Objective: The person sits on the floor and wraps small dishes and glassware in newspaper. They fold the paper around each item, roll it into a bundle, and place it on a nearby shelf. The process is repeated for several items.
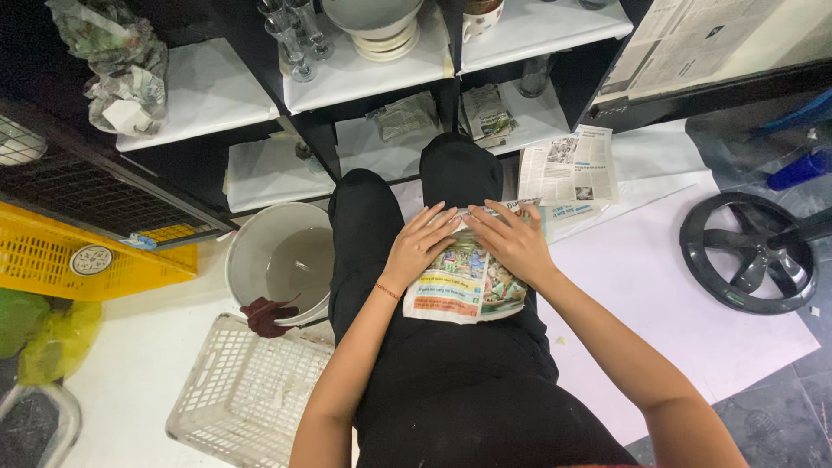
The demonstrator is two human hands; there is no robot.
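Newsprint lies directly under the fingers (444, 218) of both hands: the left hand (419, 245) and the right hand (515, 243) rest flat on a newspaper-wrapped bundle (464, 286) on the person's lap, in the middle of the frame, fingers spread a little and pressing on its upper edge, not closed around it. Its long axis runs from the hands down toward the body, and both hands are equally near. The paper is colourful and crumpled. Left of the lap stand a white bucket (260, 247) with grey water and a white plastic basket (234, 399); loose newspaper sheets (568, 165) lie on the floor at upper right.
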